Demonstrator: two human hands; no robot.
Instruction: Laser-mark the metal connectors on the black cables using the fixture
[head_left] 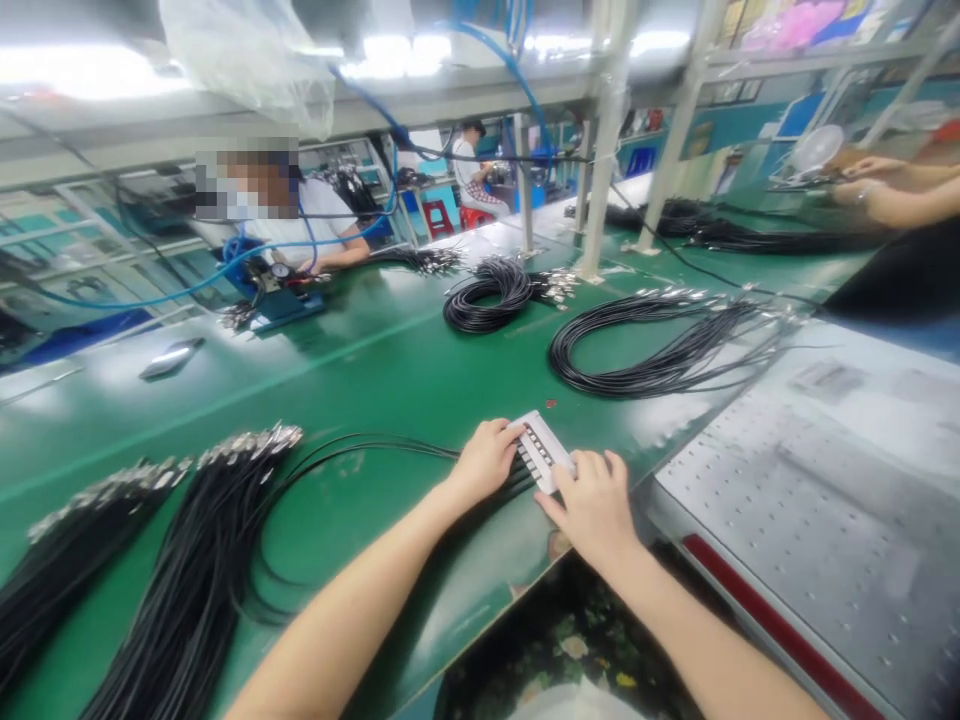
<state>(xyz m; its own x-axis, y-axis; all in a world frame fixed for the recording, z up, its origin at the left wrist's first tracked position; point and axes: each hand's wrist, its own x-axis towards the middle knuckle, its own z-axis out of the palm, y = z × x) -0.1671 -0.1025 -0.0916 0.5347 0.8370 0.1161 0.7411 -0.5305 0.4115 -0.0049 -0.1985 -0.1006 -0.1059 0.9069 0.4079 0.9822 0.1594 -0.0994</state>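
Observation:
A small white slotted holder (553, 447) sits between my hands near the front edge of the green bench. Several cable ends with metal connectors lie in a row in its slots. My left hand (484, 462) is closed on the holder's left side, where the black cables (516, 482) come out; its palm hides part of them. With thumb and fingers, my right hand (598, 502) grips the holder's lower right end. From under my left hand, thin black cables (375, 438) curve left across the bench.
Two large bundles of black cables (187, 570) (97, 560) lie at the left. Coiled cables (491, 295) and a looped bundle (622, 345) lie farther back. A perforated metal plate (810, 500) stands at right. Across the bench, a person (322, 225) works at a blue device (285, 300); another person's hands (870, 185) are at far right.

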